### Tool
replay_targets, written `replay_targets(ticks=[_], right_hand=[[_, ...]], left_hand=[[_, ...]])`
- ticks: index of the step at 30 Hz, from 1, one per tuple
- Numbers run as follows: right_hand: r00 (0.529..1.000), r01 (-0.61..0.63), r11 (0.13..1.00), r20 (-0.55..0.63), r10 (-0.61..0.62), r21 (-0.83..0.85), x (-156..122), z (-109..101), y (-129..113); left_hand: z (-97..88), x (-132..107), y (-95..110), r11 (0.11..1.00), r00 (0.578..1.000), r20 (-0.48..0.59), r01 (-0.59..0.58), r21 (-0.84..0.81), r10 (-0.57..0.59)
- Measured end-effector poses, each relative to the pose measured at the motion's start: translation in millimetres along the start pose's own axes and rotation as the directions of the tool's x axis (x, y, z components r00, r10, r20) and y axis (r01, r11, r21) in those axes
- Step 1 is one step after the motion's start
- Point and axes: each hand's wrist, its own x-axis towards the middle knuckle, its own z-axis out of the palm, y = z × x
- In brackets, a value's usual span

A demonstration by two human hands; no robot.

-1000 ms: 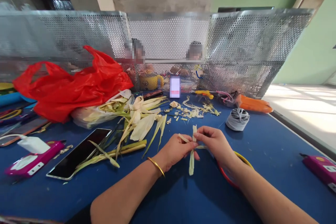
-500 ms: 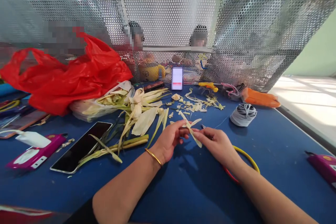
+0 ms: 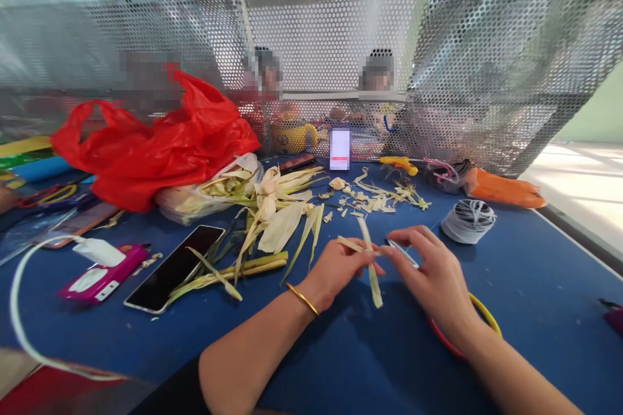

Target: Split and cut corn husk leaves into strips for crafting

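Strips of pale dried corn husk [image 3: 374,282] cross one another at the fingertips of my left hand [image 3: 335,272], which is closed on them. My right hand [image 3: 435,275] has a pair of scissors [image 3: 487,316] tucked in it. Their yellow and red handle loops show below the palm, and the blade tips come out beyond the fingers. The right thumb and a fingertip reach the side of the husk strips; whether they pinch it I cannot tell. A thin white thread runs near the right hand toward a ball of white yarn [image 3: 468,224].
A pile of corn husks [image 3: 280,227] lies left of centre, with small scraps beyond. Around it are a black phone [image 3: 172,272], a purple power strip [image 3: 104,285], a red plastic bag [image 3: 170,149], an upright phone [image 3: 340,149], a yellow glue gun [image 3: 399,164] and an orange packet [image 3: 503,188]. A perforated metal screen stands behind.
The view has turned slightly left. The husk strips have turned in my left hand, with one now pointing up and one down. My right hand has lifted and opened a little, baring the scissor blades.
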Motion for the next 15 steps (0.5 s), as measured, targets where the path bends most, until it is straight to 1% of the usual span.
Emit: replay_targets(ticks=[1,2,4,6,9,12,14,15], right_hand=[[1.000,-0.019,0.999,0.019,0.018,0.050,1,0,2],[0.997,-0.049,0.992,0.059,0.043,0.114,2,1,4],[0.987,-0.113,0.966,0.141,0.081,0.235,4,6,6],[0.987,-0.119,0.955,0.140,0.083,0.273,3,10,8],[0.999,0.007,0.974,0.038,-0.016,0.228,2,14,9],[0.989,0.118,0.981,-0.103,-0.103,0.153,1,14,13],[0.973,0.168,0.982,-0.175,-0.151,0.085,2,14,16],[0.965,0.193,0.980,-0.190,-0.180,0.051,2,14,17]], left_hand=[[2.0,-2,0,0.999,0.998,0.064,-0.019,0.036,0.017],[3.7,-4,-1,0.997,0.994,0.102,-0.040,0.067,0.033],[5.6,-5,-4,0.991,0.991,0.123,-0.064,0.121,0.049],[5.0,-5,-8,0.980,0.991,0.113,-0.092,0.174,0.073],[1.0,0,-13,0.971,0.987,0.119,-0.128,0.200,0.105],[-5.2,4,-14,0.978,0.989,0.133,-0.088,0.190,0.063],[-10.3,4,-11,0.955,0.994,0.070,-0.096,0.281,0.080],[-13.1,3,-8,0.920,0.992,0.017,-0.119,0.374,0.121]])
